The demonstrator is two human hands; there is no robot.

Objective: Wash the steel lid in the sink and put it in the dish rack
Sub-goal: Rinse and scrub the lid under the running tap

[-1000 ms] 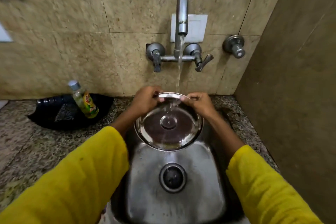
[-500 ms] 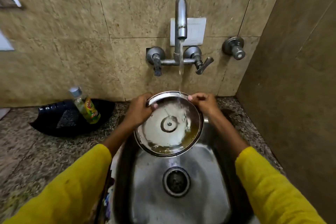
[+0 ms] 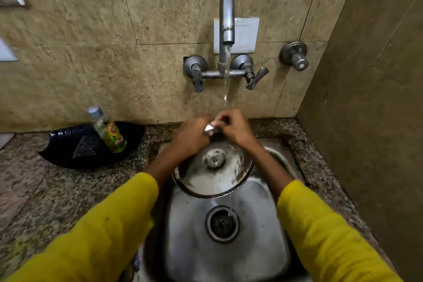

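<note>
Bottle (image 3: 107, 130): tilted, lying in a black tray (image 3: 66, 146) on the counter, left of the sink.
Left hand (image 3: 192, 137): curled closed on the far rim of the lid.
Lid (image 3: 215, 171): held tilted over the sink (image 3: 229, 247), underside toward the camera, wet.
Tap (image 3: 226, 30): running, stream falling toward the hands.
Right hand (image 3: 233, 128): closed on the same far rim, just beside the left.

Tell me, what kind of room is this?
Most likely a kitchen, at the washing-up corner. There is a steel sink set in a speckled stone counter, a wall tap with water running, and a bottle, probably dish soap, beside it.
</note>
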